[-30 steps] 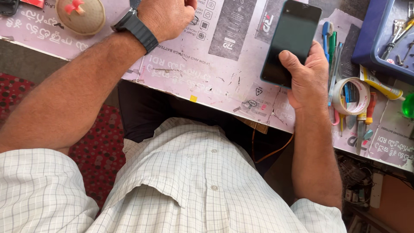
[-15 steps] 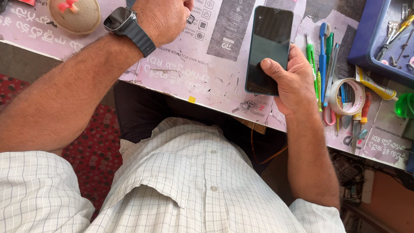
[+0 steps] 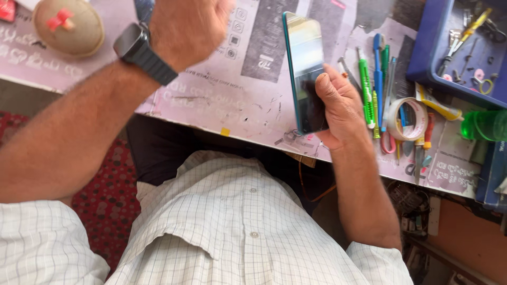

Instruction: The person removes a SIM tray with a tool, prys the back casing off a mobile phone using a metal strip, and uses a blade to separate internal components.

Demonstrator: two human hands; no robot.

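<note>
My right hand [image 3: 338, 105] grips a dark smartphone [image 3: 305, 58] with a teal edge by its lower half. The phone is tilted up on its side over the table, and its screen catches the light. My left hand [image 3: 187, 29] is blurred, curled into a fist above the table at the top middle. A dark watch [image 3: 138, 51] sits on its wrist. Nothing shows in the fist. The two hands are apart, with the phone to the right of the fist.
Pink printed paper covers the table [image 3: 211, 100]. A round tan cushion [image 3: 68, 26] lies at the far left. Right of the phone lie pens and screwdrivers [image 3: 369, 84], a tape roll [image 3: 406, 119], a blue tray of small tools [image 3: 428, 53] and a green cup [image 3: 483, 125].
The phone has tipped from lying flat in my right hand to standing on its edge, and it has shifted left. My left fist has lifted and blurred.
</note>
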